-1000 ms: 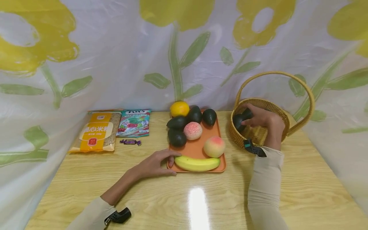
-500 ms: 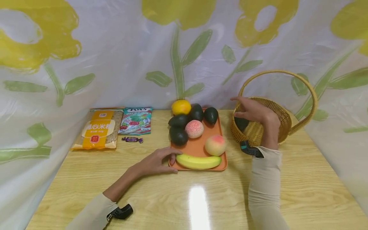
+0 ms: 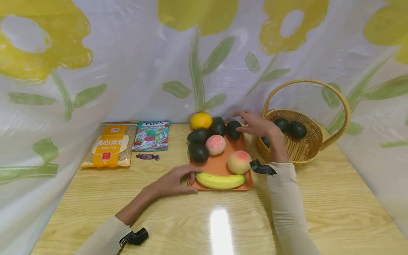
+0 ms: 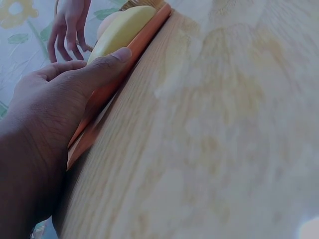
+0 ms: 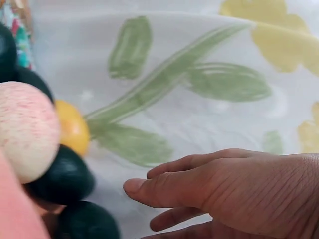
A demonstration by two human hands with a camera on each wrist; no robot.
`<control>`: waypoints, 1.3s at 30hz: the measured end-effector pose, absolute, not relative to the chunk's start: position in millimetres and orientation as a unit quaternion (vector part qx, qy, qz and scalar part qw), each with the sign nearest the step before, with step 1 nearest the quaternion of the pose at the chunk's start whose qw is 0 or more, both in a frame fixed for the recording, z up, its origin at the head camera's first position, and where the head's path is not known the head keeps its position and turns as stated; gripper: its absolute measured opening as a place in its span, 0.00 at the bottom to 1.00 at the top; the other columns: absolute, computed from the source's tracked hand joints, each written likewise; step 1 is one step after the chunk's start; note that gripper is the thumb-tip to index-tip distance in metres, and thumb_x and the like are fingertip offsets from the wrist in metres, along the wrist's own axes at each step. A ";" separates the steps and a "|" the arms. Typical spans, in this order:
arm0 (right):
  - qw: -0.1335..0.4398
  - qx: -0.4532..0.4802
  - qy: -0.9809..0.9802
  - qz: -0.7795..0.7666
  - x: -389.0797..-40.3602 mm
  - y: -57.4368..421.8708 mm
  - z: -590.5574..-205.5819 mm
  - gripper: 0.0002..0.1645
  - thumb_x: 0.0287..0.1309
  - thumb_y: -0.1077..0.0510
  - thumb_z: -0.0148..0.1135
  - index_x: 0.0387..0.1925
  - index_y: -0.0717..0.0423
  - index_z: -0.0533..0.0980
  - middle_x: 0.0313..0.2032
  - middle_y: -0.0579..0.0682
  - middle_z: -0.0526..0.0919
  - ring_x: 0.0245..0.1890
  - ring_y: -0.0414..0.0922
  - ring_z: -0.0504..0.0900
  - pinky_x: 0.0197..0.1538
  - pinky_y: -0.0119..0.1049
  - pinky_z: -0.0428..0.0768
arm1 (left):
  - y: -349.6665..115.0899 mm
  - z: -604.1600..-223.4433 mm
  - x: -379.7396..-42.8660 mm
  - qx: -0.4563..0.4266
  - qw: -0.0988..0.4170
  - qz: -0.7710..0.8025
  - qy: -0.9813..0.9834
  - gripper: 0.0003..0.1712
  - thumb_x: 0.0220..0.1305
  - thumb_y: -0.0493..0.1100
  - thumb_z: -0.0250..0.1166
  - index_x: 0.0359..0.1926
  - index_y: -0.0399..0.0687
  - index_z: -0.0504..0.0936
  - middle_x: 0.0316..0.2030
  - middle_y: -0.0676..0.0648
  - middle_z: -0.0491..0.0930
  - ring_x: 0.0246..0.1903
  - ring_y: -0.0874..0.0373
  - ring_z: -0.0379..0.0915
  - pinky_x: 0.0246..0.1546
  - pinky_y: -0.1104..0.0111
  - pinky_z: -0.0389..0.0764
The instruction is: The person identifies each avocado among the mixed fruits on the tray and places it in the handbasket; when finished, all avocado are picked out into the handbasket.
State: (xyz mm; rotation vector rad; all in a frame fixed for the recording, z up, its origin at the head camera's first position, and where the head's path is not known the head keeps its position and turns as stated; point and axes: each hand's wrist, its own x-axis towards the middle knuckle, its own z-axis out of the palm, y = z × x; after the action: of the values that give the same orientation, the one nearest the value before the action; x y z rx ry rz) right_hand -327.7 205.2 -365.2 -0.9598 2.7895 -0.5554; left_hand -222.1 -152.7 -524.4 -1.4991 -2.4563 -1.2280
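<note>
My left hand (image 3: pixel 176 181) holds the front left corner of the orange tray (image 3: pixel 223 162), its thumb along the front rim and its fingertips by the banana (image 3: pixel 220 181). In the head view my right hand (image 3: pixel 256 124) hovers with spread fingers near the dark green avocado (image 3: pixel 233 129) at the tray's back right; contact is unclear. In the right wrist view that hand (image 5: pixel 214 186) holds nothing. Several more avocados (image 3: pixel 198 152), a speckled pink peach (image 3: pixel 215 144), a larger peach (image 3: pixel 239 162) and a yellow mango-like fruit (image 3: pixel 201 120) lie on the tray.
Right of the tray stands a wicker basket (image 3: pixel 307 150) with a tall arched handle (image 3: pixel 346 115). Avocados (image 3: pixel 297 130) lie inside, one partly hidden by my right wrist. At the left are a yellow food bag (image 3: pixel 109 145), a teal candy bag (image 3: pixel 151 136) and a purple wrapped candy (image 3: pixel 147 156).
My right hand has let go of an avocado in the basket, lifted out and moved left to the tray's back right. My left hand has stayed at the tray corner.
</note>
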 end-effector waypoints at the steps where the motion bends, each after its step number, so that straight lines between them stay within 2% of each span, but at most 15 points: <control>1: 0.069 -0.322 0.927 -0.182 -329.7 202.4 -368.1 0.32 0.72 0.59 0.64 0.71 0.60 0.66 0.67 0.67 0.72 0.63 0.65 0.73 0.66 0.60 0.73 | -152.3 -523.8 -222.3 -0.478 0.005 -0.394 -0.785 0.35 0.61 0.52 0.78 0.67 0.55 0.76 0.35 0.57 0.77 0.38 0.68 0.72 0.45 0.73 0.76; 4: 0.074 -0.326 0.926 -0.175 -336.5 196.6 -379.6 0.31 0.71 0.58 0.65 0.71 0.58 0.68 0.66 0.68 0.72 0.62 0.64 0.71 0.66 0.59 0.72 | -151.6 -523.3 -222.8 -0.479 0.006 -0.396 -0.783 0.35 0.61 0.52 0.78 0.67 0.55 0.76 0.35 0.57 0.77 0.38 0.68 0.72 0.45 0.73 0.76; 11: 0.092 -0.309 0.932 -0.168 -346.8 188.2 -399.7 0.36 0.72 0.56 0.65 0.74 0.62 0.64 0.73 0.72 0.60 0.73 0.67 0.63 0.74 0.63 0.67 | -151.7 -523.2 -223.8 -0.488 0.020 -0.394 -0.779 0.36 0.59 0.50 0.80 0.67 0.53 0.76 0.35 0.56 0.77 0.37 0.67 0.72 0.43 0.72 0.76; 17: 0.125 -0.296 0.933 -0.161 -348.3 188.3 -405.5 0.41 0.71 0.59 0.65 0.79 0.58 0.59 0.79 0.70 0.52 0.76 0.68 0.60 0.75 0.64 0.64 | -151.0 -521.2 -223.9 -0.489 0.026 -0.394 -0.778 0.36 0.59 0.48 0.80 0.66 0.52 0.77 0.35 0.55 0.78 0.36 0.66 0.72 0.43 0.71 0.76; 19: 0.136 -0.292 0.933 -0.158 -348.1 188.9 -406.1 0.42 0.72 0.59 0.64 0.80 0.55 0.57 0.77 0.71 0.54 0.73 0.68 0.63 0.73 0.64 0.68 | -150.7 -521.3 -223.4 -0.491 0.026 -0.397 -0.775 0.35 0.60 0.48 0.79 0.66 0.51 0.77 0.34 0.55 0.78 0.36 0.65 0.72 0.43 0.71 0.77; 22: 0.154 -0.276 0.937 -0.151 -346.8 190.1 -406.0 0.43 0.72 0.58 0.63 0.82 0.50 0.55 0.69 0.72 0.60 0.64 0.66 0.70 0.66 0.62 0.73 | -150.6 -521.3 -222.6 -0.496 0.024 -0.398 -0.772 0.36 0.59 0.47 0.80 0.66 0.51 0.77 0.34 0.55 0.78 0.36 0.66 0.73 0.42 0.71 0.77; 25: 0.169 -0.260 0.938 -0.152 -345.7 190.7 -405.4 0.43 0.72 0.56 0.64 0.81 0.47 0.56 0.64 0.69 0.61 0.58 0.64 0.73 0.63 0.61 0.75 | -151.1 -521.2 -222.4 -0.495 0.027 -0.395 -0.774 0.36 0.58 0.47 0.80 0.66 0.51 0.77 0.34 0.54 0.77 0.36 0.66 0.73 0.42 0.72 0.77; 32: 0.153 -0.255 0.942 -0.158 -345.7 193.4 -404.4 0.32 0.66 0.58 0.71 0.68 0.47 0.69 0.60 0.64 0.66 0.59 0.61 0.74 0.64 0.57 0.76 | -151.6 -519.4 -224.0 -0.498 0.034 -0.394 -0.771 0.35 0.59 0.46 0.80 0.66 0.50 0.77 0.34 0.54 0.78 0.35 0.64 0.73 0.42 0.70 0.76; 36: 0.139 -0.271 0.941 -0.150 -345.8 194.8 -402.5 0.33 0.64 0.58 0.73 0.67 0.50 0.70 0.59 0.64 0.70 0.59 0.59 0.75 0.64 0.57 0.76 | -151.7 -519.6 -223.3 -0.495 0.026 -0.397 -0.772 0.36 0.59 0.47 0.80 0.66 0.51 0.77 0.34 0.54 0.78 0.36 0.65 0.73 0.42 0.70 0.76; 39: 0.134 -0.281 0.937 -0.161 -344.3 195.5 -399.7 0.35 0.64 0.58 0.73 0.69 0.53 0.70 0.62 0.66 0.69 0.61 0.60 0.74 0.66 0.59 0.75 | -152.2 -520.9 -222.2 -0.492 0.020 -0.394 -0.776 0.36 0.60 0.49 0.79 0.67 0.52 0.76 0.35 0.55 0.78 0.37 0.66 0.72 0.44 0.71 0.76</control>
State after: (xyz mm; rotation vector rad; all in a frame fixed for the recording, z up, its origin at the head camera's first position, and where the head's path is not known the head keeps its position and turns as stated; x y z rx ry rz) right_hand -344.3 195.5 -399.7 -0.8139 2.7158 -0.4682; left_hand -222.2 -152.2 -520.9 -1.5264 -2.4066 -1.2217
